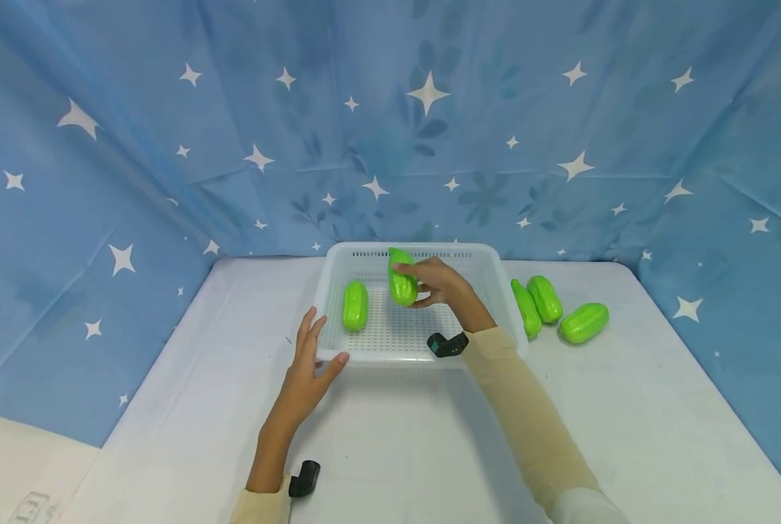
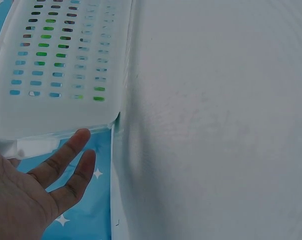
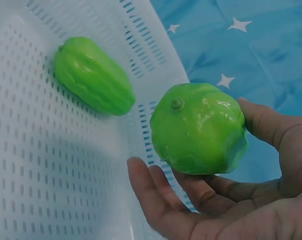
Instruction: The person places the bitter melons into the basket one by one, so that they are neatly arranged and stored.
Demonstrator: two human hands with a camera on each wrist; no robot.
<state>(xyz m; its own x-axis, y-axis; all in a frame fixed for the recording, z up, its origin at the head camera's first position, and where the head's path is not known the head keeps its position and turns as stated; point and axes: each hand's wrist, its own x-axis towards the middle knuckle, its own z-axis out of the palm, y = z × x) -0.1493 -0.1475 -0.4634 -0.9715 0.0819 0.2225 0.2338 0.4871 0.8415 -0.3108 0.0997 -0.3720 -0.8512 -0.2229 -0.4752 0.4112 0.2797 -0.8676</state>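
Observation:
My right hand [image 1: 434, 280] holds a glossy, ribbed green gourd [image 1: 402, 280] above the white plastic basket [image 1: 411, 356]. In the right wrist view the gourd [image 3: 198, 129] shows its stem end, with the thumb on one side and fingers beneath. A second green gourd [image 1: 355, 306] lies in the left part of the basket. At the basket's front left corner is my left hand [image 1: 305, 382], its fingers straight and spread along the outside. Its thumb reaches the front rim. The left wrist view shows the hand [image 2: 36, 195] beside the perforated basket wall [image 2: 56, 107].
Several green gourds lie on the white tabletop [image 1: 390, 451] right of the basket: one gourd [image 1: 525, 308] against its side, another gourd [image 1: 545, 299] beside that, and one [image 1: 584, 323] farther right. A blue star-patterned curtain [image 1: 390, 131] hangs behind and at both sides.

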